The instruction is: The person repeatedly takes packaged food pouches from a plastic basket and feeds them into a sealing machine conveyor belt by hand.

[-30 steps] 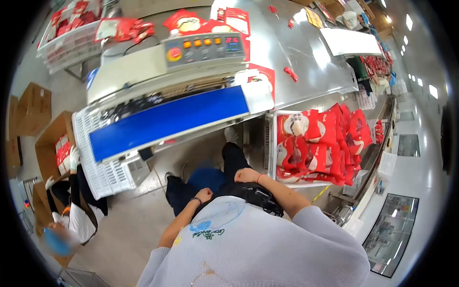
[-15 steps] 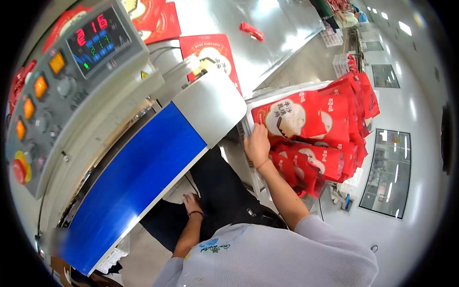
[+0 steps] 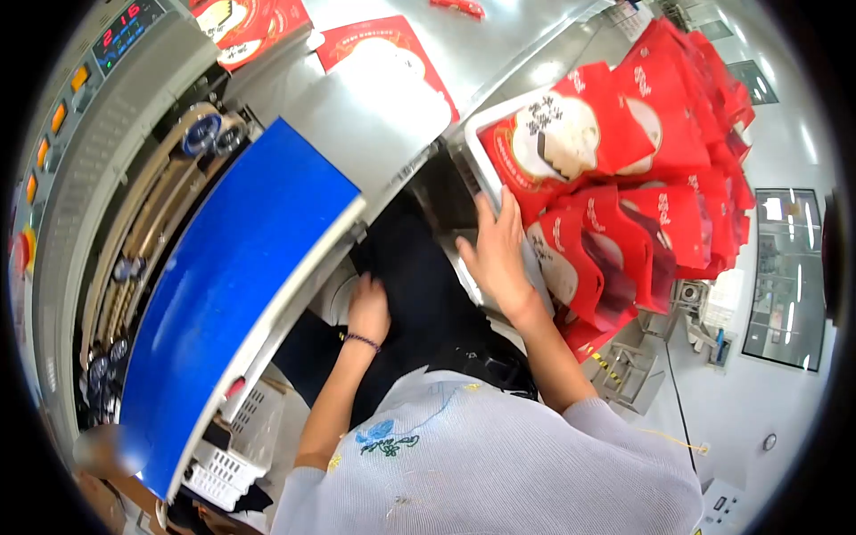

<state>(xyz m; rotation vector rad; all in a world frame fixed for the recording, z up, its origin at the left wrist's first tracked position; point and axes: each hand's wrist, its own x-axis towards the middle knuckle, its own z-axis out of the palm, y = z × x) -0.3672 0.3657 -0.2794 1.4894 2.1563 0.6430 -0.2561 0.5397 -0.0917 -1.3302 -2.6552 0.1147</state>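
"Where are the red printed pouches [image 3: 646,138] sitting?"

"They're crowding a white crate [image 3: 481,134] on the person's right, leaning against each other and rising above its rim. The nearest one is showing a pale illustration with dark lettering."

"And what is the right hand [image 3: 501,254] doing?"

"It's reaching to the crate's near side, just beside the pouches, with thumb and fingers spreading apart. Whether the fingertips are pressing on the rim or on a pouch, I can't tell."

"Is the left hand [image 3: 367,312] holding anything?"

"It's hovering or resting over the dark trousers [image 3: 415,294], I can't tell which. The fingers are curling downward and blurring, so I can't say whether they're closing together. A braided bracelet [image 3: 362,341] is circling that wrist."

"What's standing on the left?"

"A band sealer, its blue conveyor belt [image 3: 236,276] stretching alongside the legs and its display [image 3: 125,31] glowing red. Beyond its end, flat red pouches [image 3: 383,53] are lying on a steel table [image 3: 530,40]."
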